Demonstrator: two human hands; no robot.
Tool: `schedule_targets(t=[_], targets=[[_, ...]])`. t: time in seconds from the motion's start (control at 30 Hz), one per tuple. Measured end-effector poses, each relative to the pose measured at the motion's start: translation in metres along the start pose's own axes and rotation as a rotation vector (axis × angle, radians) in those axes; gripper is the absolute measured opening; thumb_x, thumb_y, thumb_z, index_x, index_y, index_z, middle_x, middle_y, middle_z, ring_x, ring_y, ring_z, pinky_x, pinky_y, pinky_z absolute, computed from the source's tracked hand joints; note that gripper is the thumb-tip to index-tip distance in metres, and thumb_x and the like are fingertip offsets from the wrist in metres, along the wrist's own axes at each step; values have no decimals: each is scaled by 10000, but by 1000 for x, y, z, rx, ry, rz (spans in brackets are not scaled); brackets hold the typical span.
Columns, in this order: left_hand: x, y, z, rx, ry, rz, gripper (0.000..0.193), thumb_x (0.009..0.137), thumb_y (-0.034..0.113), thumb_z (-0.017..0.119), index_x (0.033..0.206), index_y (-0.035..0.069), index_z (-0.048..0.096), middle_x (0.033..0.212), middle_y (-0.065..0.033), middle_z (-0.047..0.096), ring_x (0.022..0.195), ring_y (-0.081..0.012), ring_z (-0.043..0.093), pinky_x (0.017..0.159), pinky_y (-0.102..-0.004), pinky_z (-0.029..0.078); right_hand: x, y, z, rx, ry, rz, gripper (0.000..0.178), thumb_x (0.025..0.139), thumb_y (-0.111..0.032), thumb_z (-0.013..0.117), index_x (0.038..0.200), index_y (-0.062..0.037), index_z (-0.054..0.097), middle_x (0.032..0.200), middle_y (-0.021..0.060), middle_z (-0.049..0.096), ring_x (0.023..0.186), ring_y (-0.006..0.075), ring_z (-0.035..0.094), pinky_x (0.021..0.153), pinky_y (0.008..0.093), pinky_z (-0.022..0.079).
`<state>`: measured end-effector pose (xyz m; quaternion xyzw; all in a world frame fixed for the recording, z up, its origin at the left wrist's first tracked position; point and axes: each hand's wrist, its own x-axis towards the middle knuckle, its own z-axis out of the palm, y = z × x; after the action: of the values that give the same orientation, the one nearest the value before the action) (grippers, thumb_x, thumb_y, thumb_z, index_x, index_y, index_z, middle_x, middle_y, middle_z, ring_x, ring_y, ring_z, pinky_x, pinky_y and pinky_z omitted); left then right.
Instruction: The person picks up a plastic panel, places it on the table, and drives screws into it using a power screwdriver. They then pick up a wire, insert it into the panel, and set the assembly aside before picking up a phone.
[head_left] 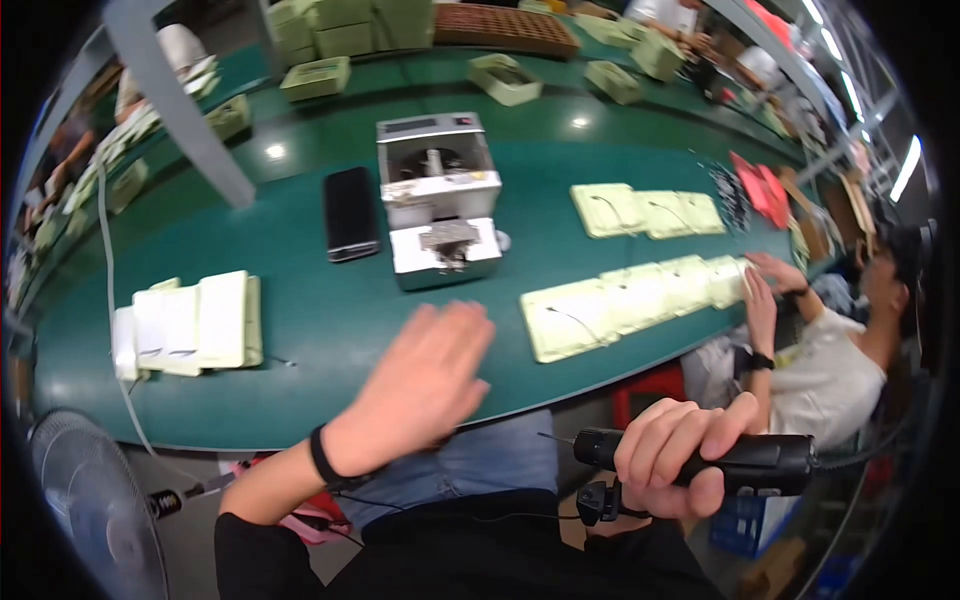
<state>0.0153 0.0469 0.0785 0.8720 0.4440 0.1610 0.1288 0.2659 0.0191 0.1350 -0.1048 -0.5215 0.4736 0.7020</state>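
Note:
My right hand is wrapped round a black electric screwdriver, held in front of the table's near edge with its thin bit pointing left. A dark cord runs from its right end. My left hand hovers over the near part of the table, slightly blurred, fingers stretched out with nothing visible in them. Beyond it stands a screw feeder, a small grey and white machine. Right of that hand, a row of pale yellow-green plastic panels with short dark wires lies on the green table.
A black phone lies left of the feeder, and more stacked panels at far left. Another short row of panels sits behind. A co-worker touches the row's right end. A fan stands lower left; a grey post rises behind.

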Motion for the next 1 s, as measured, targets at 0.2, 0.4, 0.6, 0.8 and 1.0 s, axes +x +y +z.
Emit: schedule_targets(t=[0.2,0.4,0.6,0.8,1.0], targets=[[72,32,93,95,93,317,709,927,340,684,1468,-50,444,1456,-206,528,1359,-326,507,1153,-485,389,10,-31,2,-59,-207,-17,353,977,-184,702,1073,-63,385,602,69,574,433,191,555,440,347,530],[6,17,67,460,-46,233,671,948,415,636,1440,-21,501,1442,-175,538,1323,-305,515,1094,-455,433,34,10,20,-66,-194,-43,364,978,-195,706,1079,-62,382,594,52,536,429,182,508,433,340,506],[-39,-8,68,591,-34,235,566,970,322,527,1419,-22,530,1463,-200,513,1312,-348,513,1049,-500,470,92,122,66,-193,-183,-70,296,991,-185,652,1120,-74,410,622,51,479,455,155,429,454,333,432],[-44,-9,72,631,-18,232,535,969,335,506,1397,18,550,1431,-203,521,1321,-362,500,1044,-535,470,109,168,69,-463,-15,37,213,1003,-175,576,1159,-90,459,640,53,447,450,144,381,462,330,394],[-46,-16,69,597,-34,229,523,959,345,515,1386,45,553,1409,-198,528,1320,-363,496,1035,-561,467,86,161,62,-314,-100,104,213,996,-176,577,1155,-102,457,659,50,455,451,147,386,464,336,398]])
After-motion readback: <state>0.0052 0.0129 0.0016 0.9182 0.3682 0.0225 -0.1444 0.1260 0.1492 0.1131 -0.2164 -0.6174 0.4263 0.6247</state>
